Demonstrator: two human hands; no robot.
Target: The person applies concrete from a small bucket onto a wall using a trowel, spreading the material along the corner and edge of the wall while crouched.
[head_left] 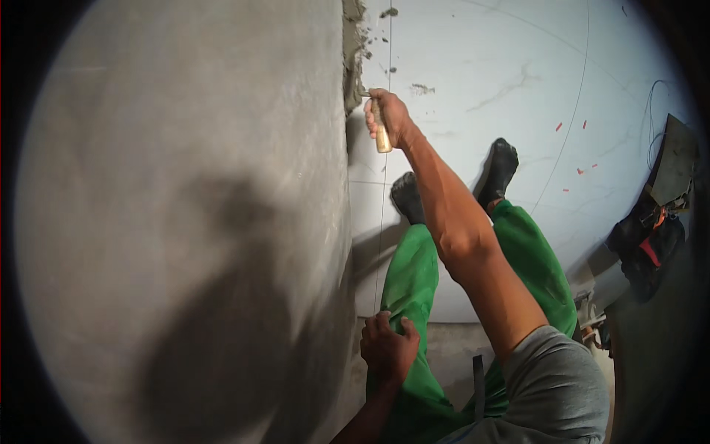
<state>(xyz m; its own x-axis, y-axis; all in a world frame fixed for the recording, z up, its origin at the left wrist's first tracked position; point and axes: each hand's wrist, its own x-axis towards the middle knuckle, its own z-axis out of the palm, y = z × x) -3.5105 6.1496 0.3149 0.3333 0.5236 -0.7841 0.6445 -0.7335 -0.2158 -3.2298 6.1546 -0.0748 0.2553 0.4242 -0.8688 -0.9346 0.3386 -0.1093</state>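
Note:
My right hand (pixel 389 117) is closed round the pale wooden handle (pixel 383 140) of a trowel. Its metal shank points left toward the wall, and I cannot make out the blade against the mortar. A strip of wet grey mortar (pixel 353 59) runs along the foot of the wall, right beside that hand. My left hand (pixel 388 346) lies on my left leg in green trousers (pixel 411 270), holding nothing, with the thumb apart from the fingers.
A smooth grey wall (pixel 185 111) fills the left side. Mortar crumbs (pixel 390 12) and small red pieces (pixel 580 171) dot the white tiled floor (pixel 473 52). My feet in dark socks (pixel 503 159) stand on the tiles. Far right lies a dark bag-like heap (pixel 643 244) beside a flat board (pixel 674 163).

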